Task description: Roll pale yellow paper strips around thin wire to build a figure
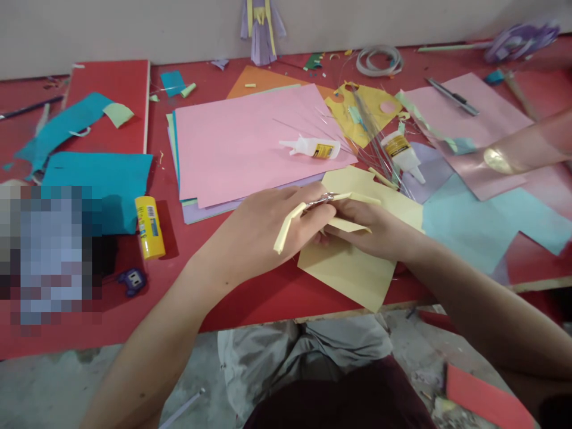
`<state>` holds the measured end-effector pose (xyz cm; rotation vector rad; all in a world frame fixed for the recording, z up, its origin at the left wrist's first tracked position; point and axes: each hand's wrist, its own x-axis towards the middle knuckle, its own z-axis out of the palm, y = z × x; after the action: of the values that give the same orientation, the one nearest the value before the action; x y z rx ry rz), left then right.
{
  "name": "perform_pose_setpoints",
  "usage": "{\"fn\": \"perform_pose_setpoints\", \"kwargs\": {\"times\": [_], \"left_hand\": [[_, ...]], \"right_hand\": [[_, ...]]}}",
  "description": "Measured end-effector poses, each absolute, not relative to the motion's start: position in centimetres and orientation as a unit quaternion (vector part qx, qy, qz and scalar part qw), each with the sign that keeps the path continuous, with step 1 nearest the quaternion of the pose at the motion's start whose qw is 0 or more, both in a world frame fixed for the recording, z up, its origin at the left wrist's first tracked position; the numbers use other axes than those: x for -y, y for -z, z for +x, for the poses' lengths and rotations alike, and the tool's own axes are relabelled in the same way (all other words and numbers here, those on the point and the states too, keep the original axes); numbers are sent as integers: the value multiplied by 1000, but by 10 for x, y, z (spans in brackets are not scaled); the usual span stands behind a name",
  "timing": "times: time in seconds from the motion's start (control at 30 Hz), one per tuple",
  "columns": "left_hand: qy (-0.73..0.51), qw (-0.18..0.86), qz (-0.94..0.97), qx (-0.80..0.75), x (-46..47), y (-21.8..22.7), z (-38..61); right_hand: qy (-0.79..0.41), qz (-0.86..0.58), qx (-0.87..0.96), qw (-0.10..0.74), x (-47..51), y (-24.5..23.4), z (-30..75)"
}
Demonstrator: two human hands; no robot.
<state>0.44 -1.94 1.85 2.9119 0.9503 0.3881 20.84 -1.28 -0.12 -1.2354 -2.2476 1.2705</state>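
My left hand (290, 217) is closed, with thumb and index finger pinching a narrow folded strip of pale yellow paper (289, 225). A thin silvery piece (328, 197), perhaps wire or foil, shows at the fingertips; its kind cannot be made out. Fingers of my right hand (375, 223) meet the left ones and grip the same yellow paper piece, whose other ends stick out past them. Under both hands lies a larger sheet of pale yellow paper (346, 277) on the red table. My remaining fingers hide the middle of the piece.
Pink sheets (241, 137) lie stacked beyond my hands, bearing one glue bottle (313, 147); a second glue bottle (402, 154) lies right of it. A yellow glue stick (150, 227) stands left. Another person's forearm (527, 146) reaches in at right. The table's front edge (286, 320) is near me.
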Motion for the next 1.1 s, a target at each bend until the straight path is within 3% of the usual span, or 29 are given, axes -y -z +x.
{"fn": "perform_pose_setpoints", "kwargs": {"times": [0.5,0.87,1.1], "left_hand": [[-140,29,942,-303,18,-18,5],[-233,40,928,-289,16,-15,2],[-298,95,908,-278,14,-13,0]], "right_hand": [[-458,-401,775,170,13,8,212],[-518,-390,739,183,16,-4,209],[-608,-323,685,238,12,-10,203]]}}
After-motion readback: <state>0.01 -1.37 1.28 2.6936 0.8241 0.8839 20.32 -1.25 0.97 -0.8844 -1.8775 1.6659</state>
